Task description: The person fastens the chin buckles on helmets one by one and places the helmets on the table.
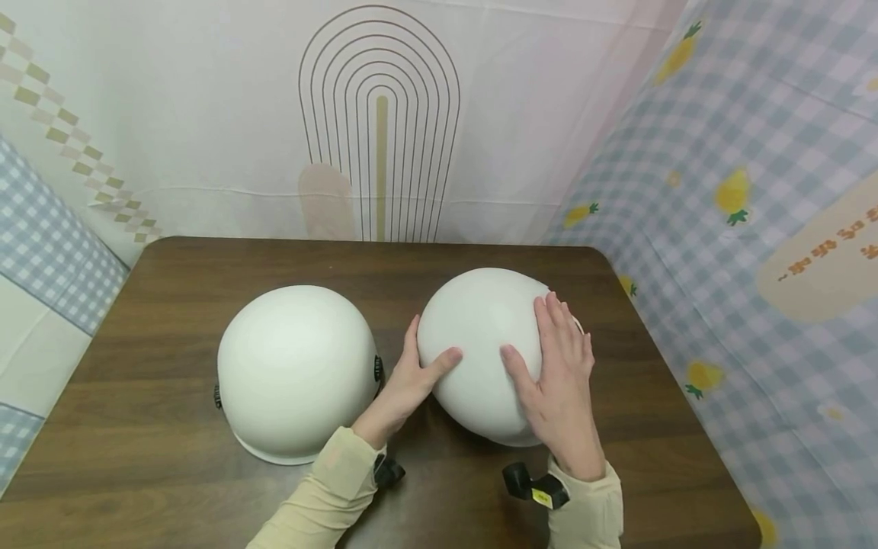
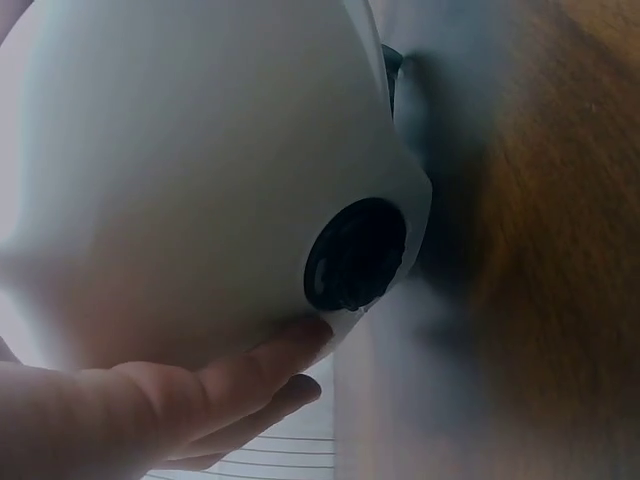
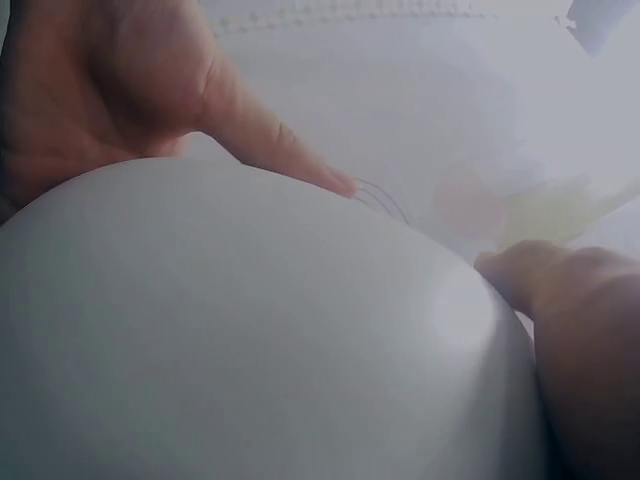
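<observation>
Two smooth white domed helmets are on the brown table. Both hands are on the right helmet [image 1: 480,313], which looks tilted in the head view. My left hand [image 1: 411,375] lies along its left side, thumb on the shell. In the left wrist view, the fingers [image 2: 235,390] stretch along the shell beside a black round knob [image 2: 357,255] near the rim. Flat over the right side rests my right hand [image 1: 559,381], its fingers straight and thumb spread. The left helmet [image 1: 295,366] stands dome up by my left wrist, with black knobs at its sides.
The wooden table [image 1: 171,473] has rounded back corners. A white printed cloth [image 1: 226,114] hangs behind it, and a blue checked cloth [image 1: 686,305] runs along the right side. Black wrist cameras [image 1: 535,486] are strapped to both wrists, over cream sleeves.
</observation>
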The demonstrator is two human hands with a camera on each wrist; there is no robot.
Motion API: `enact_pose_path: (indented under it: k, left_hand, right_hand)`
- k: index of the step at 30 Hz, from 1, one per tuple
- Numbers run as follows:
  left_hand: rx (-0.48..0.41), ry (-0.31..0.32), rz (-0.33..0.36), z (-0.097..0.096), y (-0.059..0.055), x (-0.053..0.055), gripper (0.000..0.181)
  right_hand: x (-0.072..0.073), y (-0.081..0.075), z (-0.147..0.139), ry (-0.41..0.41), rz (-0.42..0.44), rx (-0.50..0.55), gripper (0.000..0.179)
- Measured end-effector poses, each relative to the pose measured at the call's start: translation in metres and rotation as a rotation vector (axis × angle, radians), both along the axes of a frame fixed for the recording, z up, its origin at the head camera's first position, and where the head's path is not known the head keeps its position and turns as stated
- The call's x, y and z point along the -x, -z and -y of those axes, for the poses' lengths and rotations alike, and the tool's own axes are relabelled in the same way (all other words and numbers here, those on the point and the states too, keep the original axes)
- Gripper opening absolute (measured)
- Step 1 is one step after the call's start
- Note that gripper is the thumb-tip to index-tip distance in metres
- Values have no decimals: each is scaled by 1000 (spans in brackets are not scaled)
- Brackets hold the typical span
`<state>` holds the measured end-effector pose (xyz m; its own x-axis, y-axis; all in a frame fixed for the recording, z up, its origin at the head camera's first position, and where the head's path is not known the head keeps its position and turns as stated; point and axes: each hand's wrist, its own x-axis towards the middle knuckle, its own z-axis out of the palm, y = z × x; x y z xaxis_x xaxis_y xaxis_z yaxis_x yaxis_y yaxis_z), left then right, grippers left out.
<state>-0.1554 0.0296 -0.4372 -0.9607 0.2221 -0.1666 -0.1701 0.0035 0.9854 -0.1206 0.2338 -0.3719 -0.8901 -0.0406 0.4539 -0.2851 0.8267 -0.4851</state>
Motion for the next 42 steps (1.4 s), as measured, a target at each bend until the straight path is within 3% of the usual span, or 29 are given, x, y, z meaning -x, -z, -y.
enact_pose_path:
  k: [7, 23, 29, 42]
  left_hand:
    - [-3, -38, 4, -4, 2, -1, 101]
    - [-80, -128, -32, -12, 1, -2, 90]
    - [-58, -152, -56, -15, -1, -1, 86]
    - [-37, -169, -59, -17, 1, 0, 85]
  right_hand:
    - [-1, 1, 3, 29, 31, -15, 96]
    - [-1, 3, 3, 42, 60, 29, 87]
    - [-1, 4, 4, 79, 99, 49, 91]
    - [2, 2, 5, 104, 86, 54, 92]
